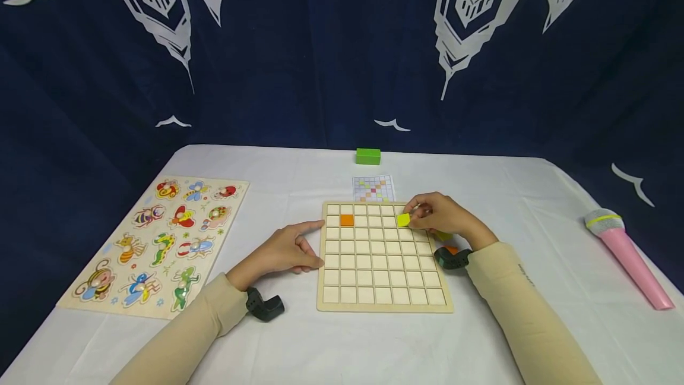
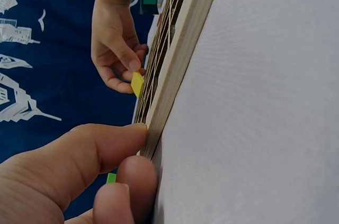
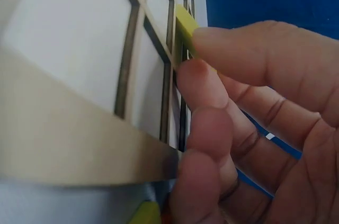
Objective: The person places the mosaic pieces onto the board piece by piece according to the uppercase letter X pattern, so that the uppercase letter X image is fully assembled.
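- Grid board (image 1: 383, 302): pale wood, cream squares.
- Orange tile (image 1: 347, 220) sits in the board.
- Yellow tile (image 1: 403, 220).
- Green block (image 1: 368, 156).
- Pattern card (image 1: 373, 188): pastel checks.
- Animal puzzle (image 1: 155, 245): multicoloured insects on light wood.
- Microphone (image 1: 627, 254): pink, grey head, yellow band.
- Worktop (image 1: 299, 177): white cloth.
- Backdrop (image 1: 299, 52): navy with white prints.
- Sleeves (image 1: 526, 308): beige.

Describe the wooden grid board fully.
The wooden grid board is pale, square and lies flat on the white cloth. Thin slats divide it into rows of small square cells. One orange tile fills a cell near its far left corner. The left hand touches its left edge; the right hand holds a yellow tile over it.
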`<state>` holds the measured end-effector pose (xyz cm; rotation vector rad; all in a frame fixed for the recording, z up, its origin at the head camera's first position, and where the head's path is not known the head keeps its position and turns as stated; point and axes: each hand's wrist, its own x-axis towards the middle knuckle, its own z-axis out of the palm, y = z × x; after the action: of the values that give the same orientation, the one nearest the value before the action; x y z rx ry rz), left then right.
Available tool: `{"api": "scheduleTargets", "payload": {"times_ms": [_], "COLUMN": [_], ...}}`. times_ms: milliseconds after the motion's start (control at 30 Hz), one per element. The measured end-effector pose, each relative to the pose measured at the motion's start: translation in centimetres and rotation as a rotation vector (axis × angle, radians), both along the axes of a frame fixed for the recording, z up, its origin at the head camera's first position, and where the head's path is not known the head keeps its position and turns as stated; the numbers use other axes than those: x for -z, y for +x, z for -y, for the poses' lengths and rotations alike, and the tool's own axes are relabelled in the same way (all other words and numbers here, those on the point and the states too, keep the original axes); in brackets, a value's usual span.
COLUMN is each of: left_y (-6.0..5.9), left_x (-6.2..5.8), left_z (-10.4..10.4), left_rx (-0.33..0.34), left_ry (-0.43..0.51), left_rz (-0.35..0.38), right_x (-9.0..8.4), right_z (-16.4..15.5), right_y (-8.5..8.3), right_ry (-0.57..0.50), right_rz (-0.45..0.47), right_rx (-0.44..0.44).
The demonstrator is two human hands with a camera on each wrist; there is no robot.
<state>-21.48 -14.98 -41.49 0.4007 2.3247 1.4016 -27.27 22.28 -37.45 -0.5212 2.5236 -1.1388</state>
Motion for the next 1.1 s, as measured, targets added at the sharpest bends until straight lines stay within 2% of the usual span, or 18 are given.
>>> {"api": "scheduleTargets", "payload": {"times_ms": [467, 767, 1100], "left_y": [0.1, 0.1, 0.1], "left_x": [-0.2, -0.1, -0.1], "left_z": [-0.1, -0.1, 0.0], "left_rx": [-0.005, 0.001, 0.002], "left_ry": [-0.001, 0.007, 0.007], "left_rz": [0.001, -0.001, 0.003], "right_x": [0.4, 0.0, -0.4], "right_z": [0.2, -0.2, -1.6], "right_y": [-0.3, 0.0, 1.1], "right_ry": [0.014, 0.031, 0.03], "right_rz": [0.003, 0.005, -0.127], "right_rx": [-0.022, -0.034, -0.056]}}
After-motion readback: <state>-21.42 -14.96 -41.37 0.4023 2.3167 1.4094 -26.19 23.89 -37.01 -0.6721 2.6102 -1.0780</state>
